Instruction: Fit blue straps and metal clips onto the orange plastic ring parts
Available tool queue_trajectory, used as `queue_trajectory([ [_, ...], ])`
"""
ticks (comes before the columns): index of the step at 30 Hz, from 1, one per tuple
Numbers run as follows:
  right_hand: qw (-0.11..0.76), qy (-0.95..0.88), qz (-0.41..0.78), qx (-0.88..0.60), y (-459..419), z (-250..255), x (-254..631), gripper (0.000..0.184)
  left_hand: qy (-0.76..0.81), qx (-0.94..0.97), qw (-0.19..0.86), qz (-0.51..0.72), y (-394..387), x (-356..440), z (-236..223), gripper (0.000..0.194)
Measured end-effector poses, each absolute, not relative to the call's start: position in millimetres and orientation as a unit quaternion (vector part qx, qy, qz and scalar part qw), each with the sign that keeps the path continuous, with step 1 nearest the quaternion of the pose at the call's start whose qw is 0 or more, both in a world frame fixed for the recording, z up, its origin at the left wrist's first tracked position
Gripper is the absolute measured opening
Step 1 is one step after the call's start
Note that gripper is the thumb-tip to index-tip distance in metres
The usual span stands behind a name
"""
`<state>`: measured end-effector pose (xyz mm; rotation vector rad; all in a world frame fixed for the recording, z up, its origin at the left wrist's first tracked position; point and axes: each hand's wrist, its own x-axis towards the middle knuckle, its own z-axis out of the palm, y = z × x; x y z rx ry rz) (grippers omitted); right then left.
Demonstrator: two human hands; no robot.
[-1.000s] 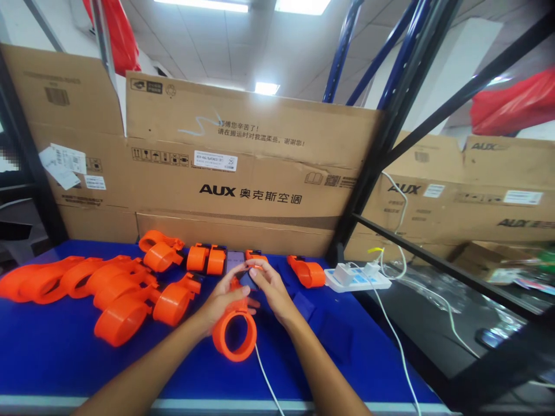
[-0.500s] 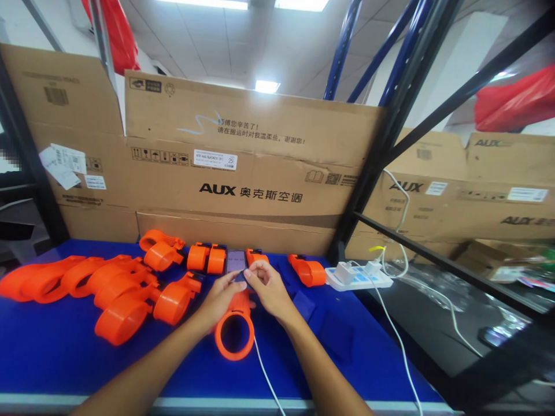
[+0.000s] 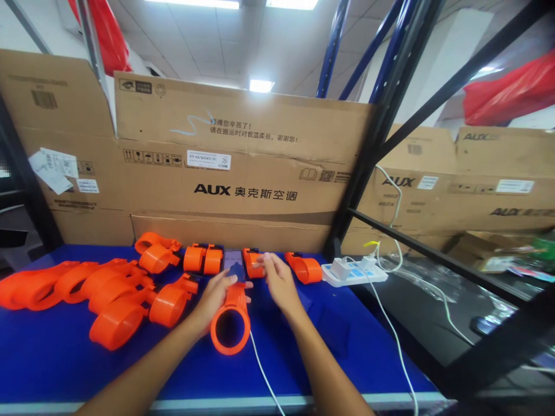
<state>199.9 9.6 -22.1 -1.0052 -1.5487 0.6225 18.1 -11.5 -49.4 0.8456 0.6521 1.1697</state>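
My left hand is closed around the neck of an orange plastic piece with a round ring end, its ring toward me. A small dark blue piece, perhaps cloth, lies over the far end under my left thumb. My right hand is raised to the right, apart from the held piece, thumb and fingers pinched together. Whatever is between those fingertips is too small to make out. Just beyond them sits another orange ring piece. A phone-like screen stands behind the blue piece.
Several orange ring pieces crowd the left of the blue tabletop. Dark blue flat pieces lie at right. A white power strip with cables sits at the right edge. A cardboard panel and black post stand behind.
My right hand has come away from the blue piece and moved right. My left hand keeps hold of the orange piece, and the blue piece on it shows more. The view has shifted slightly.
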Motion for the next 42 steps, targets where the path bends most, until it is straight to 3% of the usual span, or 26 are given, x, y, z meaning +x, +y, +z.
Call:
queue_trajectory([
  [2, 0.536, -0.661, 0.130, -0.509, 13.4, -19.3, 215.1, 0.039, 0.294, 0.350, 0.718, 0.525, -7.7, 15.7, -49.9, 0.055],
  [5, 0.363, -0.673, -0.035, -0.643, 17.5, -19.9, 232.6, 0.030, 0.290, 0.322, 0.742, 0.511, -3.1, 10.7, -48.1, 0.055],
  [8, 0.196, -0.666, -0.078, -0.715, 18.9, -25.2, 237.9, 0.041, 0.289, 0.302, 0.753, 0.508, -2.9, 6.1, -44.0, 0.057],
  [10, 0.133, -0.670, -0.068, -0.727, 19.1, -28.7, 237.1, 0.047, 0.285, 0.290, 0.752, 0.518, -5.0, 4.5, -41.0, 0.055],
  [19, 0.061, -0.690, -0.051, -0.720, 21.3, -36.1, 235.6, 0.046, 0.270, 0.273, 0.761, 0.523, -2.4, 4.6, -44.9, 0.053],
  [30, 0.141, -0.668, -0.090, -0.725, 19.0, -24.9, 237.1, 0.030, 0.268, 0.281, 0.760, 0.522, 0.9, 2.3, -44.4, 0.057],
  [33, 0.218, -0.643, -0.090, -0.728, 18.4, -21.3, 238.2, 0.032, 0.274, 0.280, 0.755, 0.525, 1.0, 3.2, -44.4, 0.057],
  [35, 0.315, -0.636, -0.073, -0.700, 18.5, -19.4, 237.4, 0.035, 0.273, 0.282, 0.756, 0.523, 1.4, 3.8, -44.9, 0.060],
  [39, 0.536, -0.663, 0.104, -0.512, 16.3, -14.5, 228.1, 0.040, 0.242, 0.284, 0.755, 0.540, -1.5, 5.6, -43.5, 0.059],
  [42, 0.582, -0.658, 0.269, -0.396, 11.5, -11.8, 215.5, 0.040, 0.208, 0.280, 0.745, 0.568, -7.0, 8.0, -40.4, 0.051],
])
